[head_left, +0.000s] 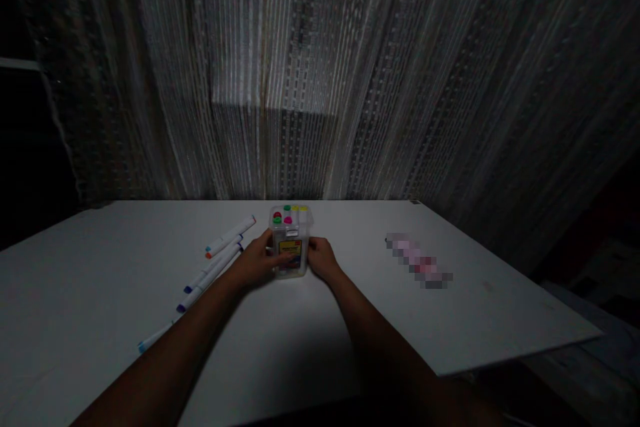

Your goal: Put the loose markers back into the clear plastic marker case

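A clear plastic marker case (291,240) stands upright on the white table, with a dark label on its front. Through its top show the coloured ends of several markers, in green, red, pink and yellow. My left hand (257,261) is closed around the left side of the case, a digit lying across the label. Against the right side rests my right hand (323,257), its fingers curled in and partly hidden behind the case. Left of my left hand lie several loose white markers (213,275) with blue, purple and orange ends.
A pixelated pinkish object (419,261) lies on the right part of the white table (380,327). Behind the table's far edge hangs a striped curtain (300,80). The table's right edge drops off near dim items.
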The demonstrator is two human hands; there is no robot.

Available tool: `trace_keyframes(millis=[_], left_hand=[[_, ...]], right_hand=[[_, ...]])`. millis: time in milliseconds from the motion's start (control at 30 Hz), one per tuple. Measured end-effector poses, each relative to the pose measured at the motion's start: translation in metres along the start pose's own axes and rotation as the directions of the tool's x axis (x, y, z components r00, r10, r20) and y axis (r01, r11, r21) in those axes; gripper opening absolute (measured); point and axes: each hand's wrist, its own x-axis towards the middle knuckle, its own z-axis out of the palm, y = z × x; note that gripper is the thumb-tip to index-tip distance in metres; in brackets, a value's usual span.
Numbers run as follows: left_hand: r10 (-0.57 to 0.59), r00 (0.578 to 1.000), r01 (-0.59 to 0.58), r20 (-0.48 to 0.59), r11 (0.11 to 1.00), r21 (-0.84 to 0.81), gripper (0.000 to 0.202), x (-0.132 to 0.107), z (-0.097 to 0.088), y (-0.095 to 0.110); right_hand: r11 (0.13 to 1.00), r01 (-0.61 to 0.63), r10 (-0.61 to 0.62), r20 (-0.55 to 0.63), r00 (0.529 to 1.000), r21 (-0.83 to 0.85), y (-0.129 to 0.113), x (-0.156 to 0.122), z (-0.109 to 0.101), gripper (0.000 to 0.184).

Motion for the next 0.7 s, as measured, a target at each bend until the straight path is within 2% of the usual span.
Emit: trace_keyframes(millis=[400,700], left_hand=[[-0.001,1.0,0.002,-0.004,0.998,0.055,0.055,0.003,-0.001,-0.008],[0.014,1.0,-0.013,-0.018,0.997,0.073,0.061,0.005,-0.004,-0.013]], right_hand=[[1.0,0.005,-0.005,-0.005,1.0,-0.002,0.0,-0.001,0.0,0.026],[1.0,0.002,-0.002,-0.005,1.0,-0.011,0.001,0.001,0.0,0.025]])
